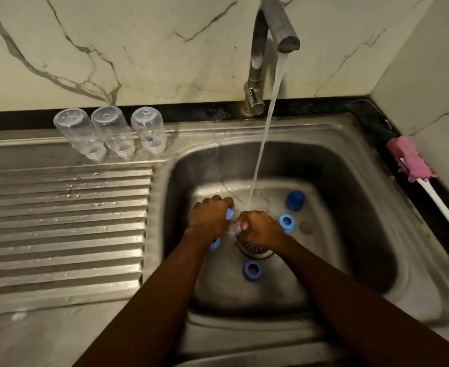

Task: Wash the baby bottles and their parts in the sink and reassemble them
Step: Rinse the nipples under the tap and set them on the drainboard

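Both hands are down in the steel sink (363, 207) under running water. My left hand (210, 218) grips a blue bottle ring (229, 214). Close beside it, my right hand (260, 229) pinches a clear teat (235, 230). Loose blue parts lie on the basin floor: a cap (295, 200), a ring (287, 222), another ring (252, 270), and a piece (214, 243) half hidden under my left wrist. A greyish round part (306, 227) sits by the right ring. Three clear bottles (112, 132) stand upside down at the back of the drainboard.
The tap (268, 49) pours a stream that lands just behind my hands. The drain strainer (255, 249) lies under my right wrist. A bottle brush with a pink sponge head (410, 158) and white handle lies on the dark counter edge at the right. The ribbed drainboard (64, 229) is wet.
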